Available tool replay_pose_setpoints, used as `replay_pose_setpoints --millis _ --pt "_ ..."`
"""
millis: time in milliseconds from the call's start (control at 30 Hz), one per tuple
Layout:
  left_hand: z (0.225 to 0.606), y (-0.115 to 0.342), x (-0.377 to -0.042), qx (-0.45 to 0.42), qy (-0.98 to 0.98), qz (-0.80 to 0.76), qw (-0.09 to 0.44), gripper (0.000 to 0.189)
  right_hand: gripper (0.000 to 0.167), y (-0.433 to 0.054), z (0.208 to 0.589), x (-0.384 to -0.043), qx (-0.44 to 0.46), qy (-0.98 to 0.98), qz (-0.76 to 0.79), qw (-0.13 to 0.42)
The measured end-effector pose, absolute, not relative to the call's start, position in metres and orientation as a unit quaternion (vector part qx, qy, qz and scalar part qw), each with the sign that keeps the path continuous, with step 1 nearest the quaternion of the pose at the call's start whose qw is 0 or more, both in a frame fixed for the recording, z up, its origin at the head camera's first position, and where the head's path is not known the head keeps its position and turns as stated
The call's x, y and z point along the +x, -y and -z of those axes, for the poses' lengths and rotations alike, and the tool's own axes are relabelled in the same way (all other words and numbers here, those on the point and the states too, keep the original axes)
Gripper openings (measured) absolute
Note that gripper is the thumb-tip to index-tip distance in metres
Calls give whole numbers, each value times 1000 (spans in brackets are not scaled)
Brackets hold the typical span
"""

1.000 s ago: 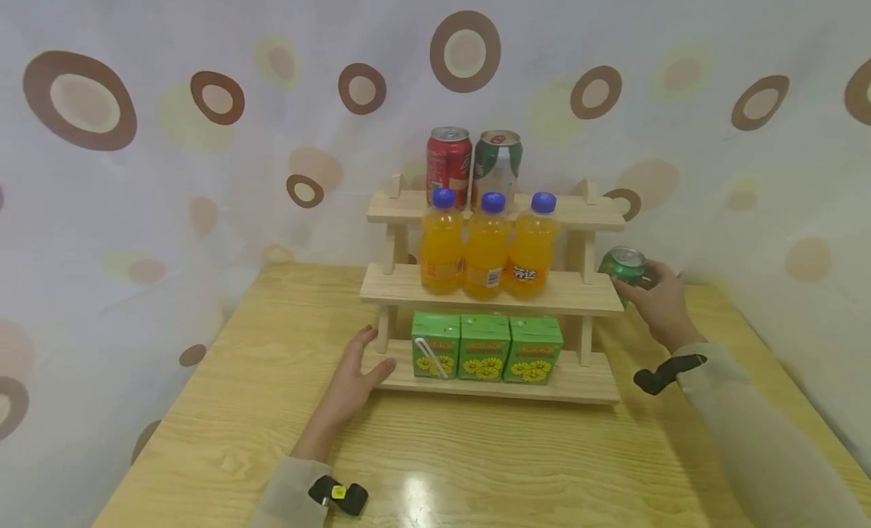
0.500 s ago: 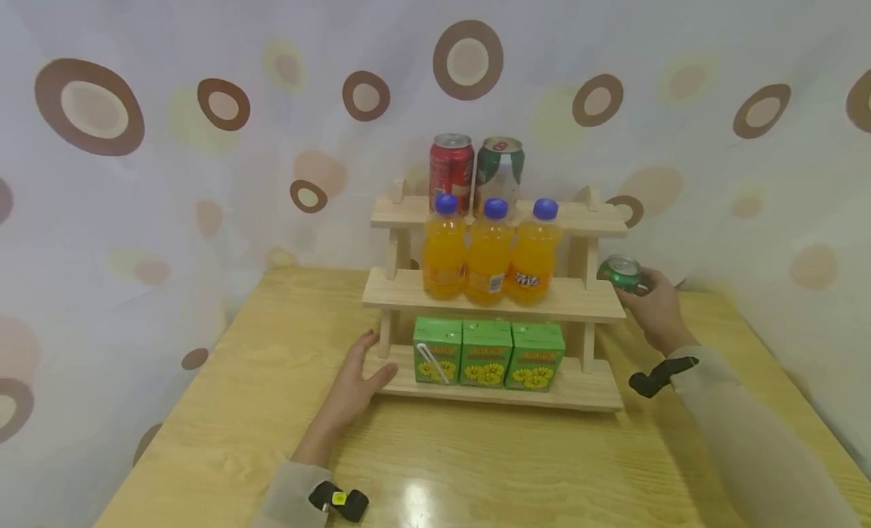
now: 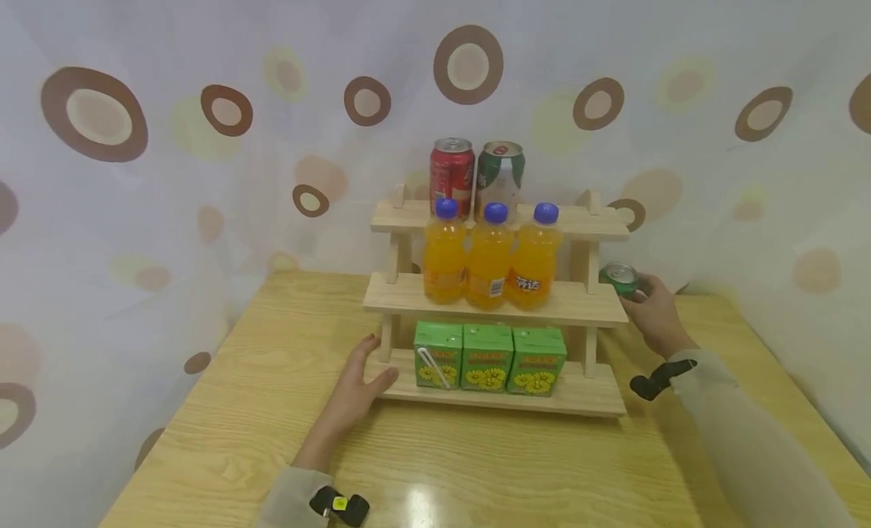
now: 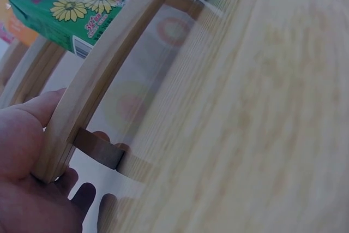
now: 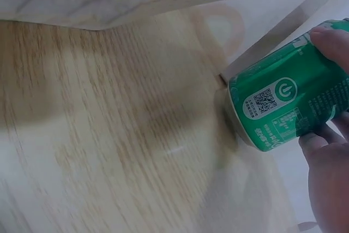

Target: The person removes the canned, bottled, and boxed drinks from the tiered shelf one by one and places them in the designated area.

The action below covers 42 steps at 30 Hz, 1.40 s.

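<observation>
Your right hand (image 3: 656, 312) was clamped on the green drink can (image 3: 618, 277), thumb on one side and fingers on the other. The can was just beyond the right end of the middle shelf (image 3: 585, 301), close to the back edge of the table (image 3: 238, 407); you had its base near the wood there, though I could not tell whether it touched. Your left hand (image 3: 354, 392) gripped the front-left corner of the bottom shelf (image 3: 592, 392), thumb over the board and fingers beneath it.

The step in hand, I judged, was handling that can at the rack's right side while your left hand steadied the rack. From there, the move called for a firm hold on the can and a path clear of the middle shelf's right end, or, if you meant to let go, a flat base on the table first. A bump, I thought, could have rocked the three orange Fanta bottles (image 3: 488, 267) on the middle shelf, the red can (image 3: 450, 172) and green-and-white can (image 3: 500, 176) on the top shelf (image 3: 592, 222), or the three flower-printed drink cartons (image 3: 486, 361) along the bottom.
</observation>
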<state>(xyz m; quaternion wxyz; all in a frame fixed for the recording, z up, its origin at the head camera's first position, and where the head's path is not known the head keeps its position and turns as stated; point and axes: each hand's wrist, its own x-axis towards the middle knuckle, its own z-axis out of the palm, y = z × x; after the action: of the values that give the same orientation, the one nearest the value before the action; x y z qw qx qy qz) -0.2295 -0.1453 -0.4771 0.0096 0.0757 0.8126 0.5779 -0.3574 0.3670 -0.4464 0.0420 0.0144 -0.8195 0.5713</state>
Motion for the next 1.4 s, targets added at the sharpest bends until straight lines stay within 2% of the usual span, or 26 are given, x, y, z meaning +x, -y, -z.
replay_pose_setpoints --millis 233,600,833,1400 --pt "492 145 -235 88 -815 -573 11 71 88 -378 454 -353 8 821 -570 25" --pt "485 144 -237 86 -817 -569 14 72 76 -380 441 -351 32 844 -534 20" --pt "486 145 -236 84 -815 -573 17 71 79 -384 441 -346 39 855 -517 2" --pt "488 149 -236 81 -811 -579 23 72 85 -388 425 -331 26 845 -535 15"
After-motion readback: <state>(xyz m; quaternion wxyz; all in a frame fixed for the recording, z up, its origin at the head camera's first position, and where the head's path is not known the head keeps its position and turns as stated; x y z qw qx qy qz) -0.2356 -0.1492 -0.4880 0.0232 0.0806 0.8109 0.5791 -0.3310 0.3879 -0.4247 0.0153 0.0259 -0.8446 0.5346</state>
